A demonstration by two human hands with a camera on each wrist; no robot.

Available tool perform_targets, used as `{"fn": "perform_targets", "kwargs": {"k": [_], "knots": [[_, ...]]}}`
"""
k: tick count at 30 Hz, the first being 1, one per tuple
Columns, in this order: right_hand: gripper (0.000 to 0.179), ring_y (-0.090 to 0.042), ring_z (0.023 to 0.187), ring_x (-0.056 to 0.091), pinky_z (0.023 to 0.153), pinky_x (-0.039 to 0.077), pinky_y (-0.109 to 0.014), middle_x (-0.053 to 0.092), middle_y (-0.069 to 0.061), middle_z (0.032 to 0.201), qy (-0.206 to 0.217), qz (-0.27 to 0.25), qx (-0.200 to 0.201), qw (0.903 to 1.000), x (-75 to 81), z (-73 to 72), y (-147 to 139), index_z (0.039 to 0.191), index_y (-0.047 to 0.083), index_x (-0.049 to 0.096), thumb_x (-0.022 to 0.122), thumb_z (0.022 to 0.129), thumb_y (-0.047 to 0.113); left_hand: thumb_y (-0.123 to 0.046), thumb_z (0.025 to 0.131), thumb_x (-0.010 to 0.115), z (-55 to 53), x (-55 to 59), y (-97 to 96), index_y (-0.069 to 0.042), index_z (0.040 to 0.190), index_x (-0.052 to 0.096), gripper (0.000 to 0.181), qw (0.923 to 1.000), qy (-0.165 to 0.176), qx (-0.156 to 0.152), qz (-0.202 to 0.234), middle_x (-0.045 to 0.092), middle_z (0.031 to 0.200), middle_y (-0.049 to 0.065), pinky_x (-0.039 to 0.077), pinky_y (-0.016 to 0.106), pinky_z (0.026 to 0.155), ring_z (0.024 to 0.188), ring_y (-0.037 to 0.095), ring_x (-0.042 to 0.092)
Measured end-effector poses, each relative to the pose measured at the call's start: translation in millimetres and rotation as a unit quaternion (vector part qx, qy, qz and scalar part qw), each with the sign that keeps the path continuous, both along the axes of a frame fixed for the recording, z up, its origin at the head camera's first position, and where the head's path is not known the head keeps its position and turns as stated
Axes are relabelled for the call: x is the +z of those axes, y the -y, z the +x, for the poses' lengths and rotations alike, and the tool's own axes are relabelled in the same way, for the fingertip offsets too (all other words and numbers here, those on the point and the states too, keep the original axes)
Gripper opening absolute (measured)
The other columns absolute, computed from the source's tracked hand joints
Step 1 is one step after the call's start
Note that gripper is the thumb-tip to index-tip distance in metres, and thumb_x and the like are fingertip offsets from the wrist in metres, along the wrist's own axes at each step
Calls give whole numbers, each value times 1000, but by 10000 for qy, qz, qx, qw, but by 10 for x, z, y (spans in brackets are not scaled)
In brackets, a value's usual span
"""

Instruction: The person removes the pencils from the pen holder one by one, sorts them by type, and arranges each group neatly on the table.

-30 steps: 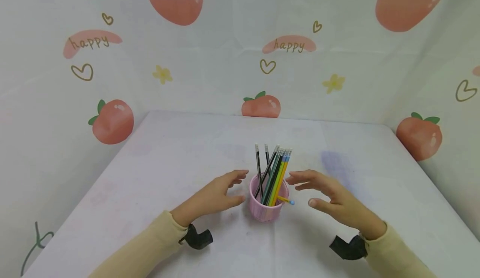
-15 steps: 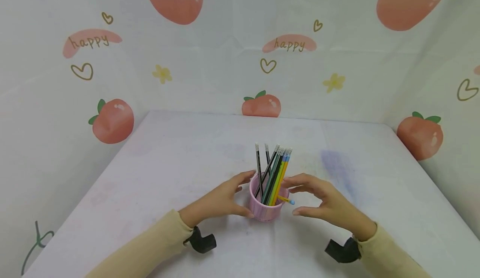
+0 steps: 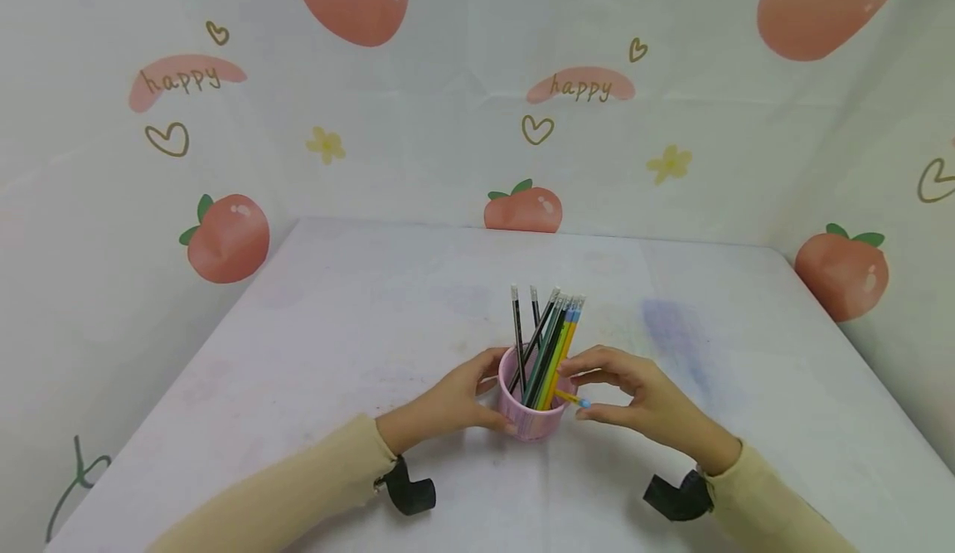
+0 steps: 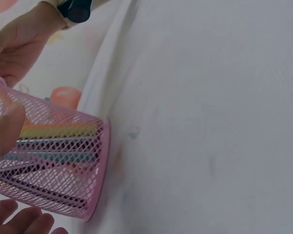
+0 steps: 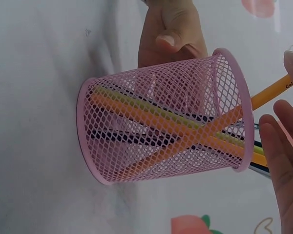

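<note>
A pink mesh pencil holder stands upright on the table, with several pencils in black, green and yellow leaning inside. My left hand holds its left side, thumb in front and fingers behind, partly hidden by the holder. One yellow pencil slants out over the right rim, apart from the bunch. Around its blue-tipped end my right hand is spread, fingertips above and thumb below, with a gap between them. Whether that thumb touches the pencil I cannot tell.
A pale cloth with faint purple stains covers the table. Behind it hangs a white backdrop printed with peaches, hearts and flowers. Black bands sit at both wrists, over beige sleeves.
My left hand has moved right and now holds the pencil holder. My right hand has moved left and inward to the slanting yellow pencil. The holder has stayed about where it was.
</note>
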State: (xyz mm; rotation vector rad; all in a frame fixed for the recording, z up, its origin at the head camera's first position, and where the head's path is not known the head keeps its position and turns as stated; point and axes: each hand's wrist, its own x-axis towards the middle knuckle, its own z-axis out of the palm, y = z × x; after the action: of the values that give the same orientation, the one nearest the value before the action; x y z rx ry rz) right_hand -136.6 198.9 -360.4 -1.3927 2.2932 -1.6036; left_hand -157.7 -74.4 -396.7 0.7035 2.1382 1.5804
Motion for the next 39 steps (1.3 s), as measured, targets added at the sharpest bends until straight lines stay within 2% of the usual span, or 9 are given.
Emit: {"fn": "perform_targets", "kwargs": {"k": [5, 10, 16, 21, 30, 39], "knots": [[50, -20, 108, 62, 91, 55, -32, 61, -21, 113, 39, -62, 41, 10000, -23, -18, 15, 123, 2, 58, 74, 77, -10, 2, 69, 84, 11, -54, -47, 0, 142, 38, 86, 9995, 188, 55, 240, 48, 142, 14, 35, 44, 113, 135, 33, 43], [48, -22, 107, 62, 90, 56, -33, 62, -20, 112, 52, -83, 74, 9999, -47, -32, 30, 122, 1, 59, 74, 77, -10, 6, 69, 82, 6, -117, -79, 3, 142, 38, 85, 9990, 192, 88, 398, 48, 141, 18, 36, 43, 112, 134, 35, 44], [46, -21, 105, 63, 90, 56, -31, 62, -19, 112, -2, -72, 66, 10000, -56, -40, 40, 120, 1, 60, 74, 77, -8, 5, 69, 81, -5, -154, -100, 3, 143, 38, 85, 9995, 134, 110, 256, 49, 141, 19, 36, 45, 112, 134, 37, 44], [45, -21, 103, 63, 89, 56, -30, 63, -18, 111, -14, -32, 48, 10000, -66, -47, 42, 119, 3, 61, 75, 77, -8, 5, 69, 81, -10, -161, -105, 0, 144, 38, 87, 9995, 215, 112, 184, 49, 142, 17, 36, 47, 112, 134, 35, 45], [44, -21, 101, 65, 88, 56, -28, 63, -18, 110, -65, 0, 68, 10000, -88, -63, 41, 118, 5, 62, 75, 78, -6, 3, 69, 82, -22, -184, -113, -3, 147, 36, 91, 9997, 226, 20, -20, 50, 142, 13, 37, 44, 112, 133, 30, 47], [38, -18, 100, 66, 86, 57, -28, 65, -15, 107, -164, 24, 44, 9999, -95, -76, 46, 113, 1, 63, 74, 78, -7, 10, 66, 80, -78, -211, -106, -3, 147, 35, 94, 9988, 486, -47, -50, 48, 145, 13, 36, 44, 112, 135, 32, 44]]}}
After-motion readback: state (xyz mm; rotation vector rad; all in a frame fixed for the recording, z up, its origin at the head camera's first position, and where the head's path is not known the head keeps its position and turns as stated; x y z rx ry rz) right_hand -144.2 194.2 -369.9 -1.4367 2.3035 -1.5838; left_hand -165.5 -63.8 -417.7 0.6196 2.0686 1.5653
